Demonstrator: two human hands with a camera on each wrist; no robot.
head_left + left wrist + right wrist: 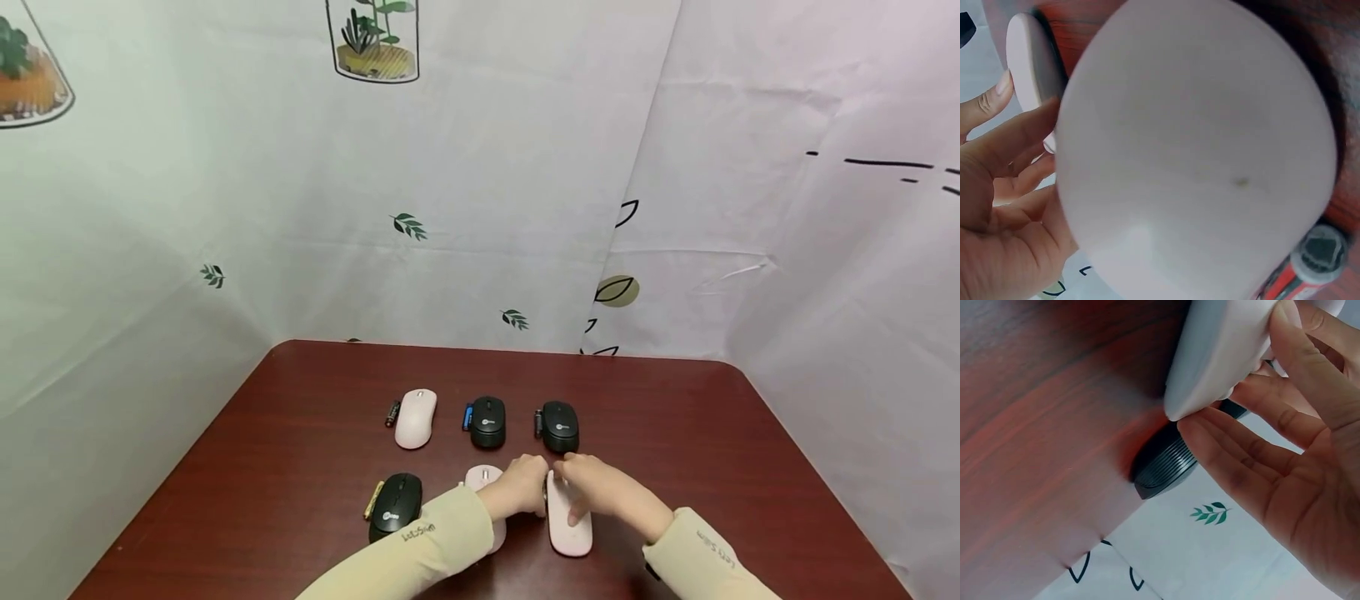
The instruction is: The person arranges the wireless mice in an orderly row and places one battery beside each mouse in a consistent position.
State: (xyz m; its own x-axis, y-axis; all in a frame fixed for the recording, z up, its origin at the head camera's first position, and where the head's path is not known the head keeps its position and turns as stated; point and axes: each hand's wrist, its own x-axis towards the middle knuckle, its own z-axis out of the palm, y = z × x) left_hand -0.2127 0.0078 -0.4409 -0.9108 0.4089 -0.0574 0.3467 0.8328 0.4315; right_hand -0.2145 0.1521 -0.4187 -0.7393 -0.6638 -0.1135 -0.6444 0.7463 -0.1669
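My right hand holds a white computer mouse at the front right, with the thumb and fingers against its sides. The right wrist view shows this white mouse between the thumb and fingers. My left hand is at the mouse's left edge, fingers bent, by a small dark battery that is mostly covered. Whether those fingers pinch the battery is hidden. Beneath the left wrist lies another white mouse, large in the left wrist view, with a battery beside it.
In the back row stand a white mouse, a black mouse and another black mouse, each with a battery on its left. A front-left black mouse has a gold battery. The red-brown table meets a printed cloth.
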